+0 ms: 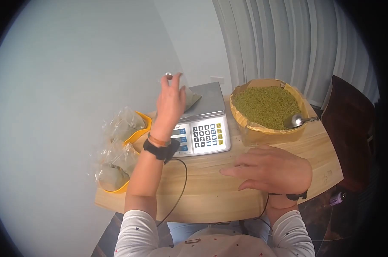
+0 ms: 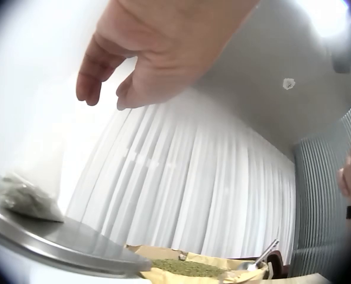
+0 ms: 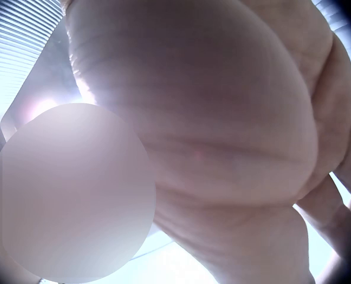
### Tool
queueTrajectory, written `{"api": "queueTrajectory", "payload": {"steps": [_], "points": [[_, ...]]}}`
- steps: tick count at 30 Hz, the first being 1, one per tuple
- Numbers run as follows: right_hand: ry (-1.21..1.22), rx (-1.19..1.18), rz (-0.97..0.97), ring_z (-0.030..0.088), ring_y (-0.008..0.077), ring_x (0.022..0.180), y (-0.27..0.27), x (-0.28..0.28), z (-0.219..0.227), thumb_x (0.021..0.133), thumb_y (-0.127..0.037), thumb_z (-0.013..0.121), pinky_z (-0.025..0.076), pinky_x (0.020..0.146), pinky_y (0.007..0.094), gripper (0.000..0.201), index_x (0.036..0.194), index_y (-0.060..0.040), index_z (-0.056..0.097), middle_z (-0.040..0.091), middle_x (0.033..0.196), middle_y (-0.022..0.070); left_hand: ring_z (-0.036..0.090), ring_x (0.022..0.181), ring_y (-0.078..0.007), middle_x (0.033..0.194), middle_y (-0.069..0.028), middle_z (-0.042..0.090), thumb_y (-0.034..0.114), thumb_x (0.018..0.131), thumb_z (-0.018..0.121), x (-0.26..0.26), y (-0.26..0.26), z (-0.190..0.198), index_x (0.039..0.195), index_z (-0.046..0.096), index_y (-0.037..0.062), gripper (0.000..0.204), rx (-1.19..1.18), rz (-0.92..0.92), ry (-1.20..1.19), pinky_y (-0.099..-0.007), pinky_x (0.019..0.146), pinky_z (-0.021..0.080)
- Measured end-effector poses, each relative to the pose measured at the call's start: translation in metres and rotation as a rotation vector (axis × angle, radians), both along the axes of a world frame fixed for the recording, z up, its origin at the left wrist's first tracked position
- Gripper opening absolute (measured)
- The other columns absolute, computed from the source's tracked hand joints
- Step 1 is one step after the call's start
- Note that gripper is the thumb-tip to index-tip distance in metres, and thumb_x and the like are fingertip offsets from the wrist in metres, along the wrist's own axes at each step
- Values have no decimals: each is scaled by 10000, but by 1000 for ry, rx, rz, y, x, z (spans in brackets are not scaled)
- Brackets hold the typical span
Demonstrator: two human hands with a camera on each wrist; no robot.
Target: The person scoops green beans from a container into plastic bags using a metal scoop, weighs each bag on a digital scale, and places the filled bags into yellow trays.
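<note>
My left hand (image 1: 171,102) is raised over the weighing pan (image 1: 209,93) of a digital scale (image 1: 207,136). Its fingers point down, with thumb and fingertips apart in the left wrist view. Below them a clear plastic bag (image 2: 30,198) with greenish contents sits on the pan; in the head view the hand partly hides this bag (image 1: 192,99). Over the table's front right, my right hand (image 1: 273,170) hovers palm down with loosely extended fingers and holds nothing. Its palm (image 3: 193,118) fills most of the right wrist view.
A lined box (image 1: 249,136) of small green grains (image 1: 264,105) stands right of the scale, a metal scoop (image 1: 295,121) resting in it. At the left edge, two yellow holders (image 1: 145,128) carry filled clear bags (image 1: 113,177). A dark cable (image 1: 186,173) crosses the wooden table (image 1: 202,201).
</note>
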State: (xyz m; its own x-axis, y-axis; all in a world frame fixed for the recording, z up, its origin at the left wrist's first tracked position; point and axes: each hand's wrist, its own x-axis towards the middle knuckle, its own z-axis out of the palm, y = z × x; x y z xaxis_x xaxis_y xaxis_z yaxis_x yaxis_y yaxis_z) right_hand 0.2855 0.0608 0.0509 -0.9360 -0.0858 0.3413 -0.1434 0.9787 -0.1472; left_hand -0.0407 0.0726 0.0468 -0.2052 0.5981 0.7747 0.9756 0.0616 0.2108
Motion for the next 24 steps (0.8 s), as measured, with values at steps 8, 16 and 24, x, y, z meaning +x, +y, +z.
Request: {"api": "queueTrajectory", "payload": {"steps": [8, 16, 24], "points": [[1, 41, -40, 632, 215, 953, -24, -10, -12, 802, -309, 740, 513, 818, 351, 452, 1228, -195, 642, 615, 962, 14, 647, 734, -338, 1175, -141, 553, 116, 953, 609, 99, -60, -58, 1220, 590, 78, 270, -489, -461, -168, -409, 695, 531], [-63, 35, -37, 621, 211, 970, -39, -7, -8, 741, -229, 774, 511, 850, 344, 417, 1134, -161, 654, 603, 954, 8, 625, 1003, -410, 1243, -175, 546, 347, 828, 688, 131, -78, -130, 1289, 542, 82, 551, -694, -970, -289, -450, 785, 508], [-102, -109, -99, 626, 310, 951, -24, 22, 13, 771, -193, 763, 484, 837, 401, 547, 1295, -95, 641, 642, 1091, 84, 627, 919, -424, 1068, -208, 576, 179, 911, 570, 145, -69, -145, 1043, 616, 44, 193, -634, -874, -342, -516, 768, 511]]}}
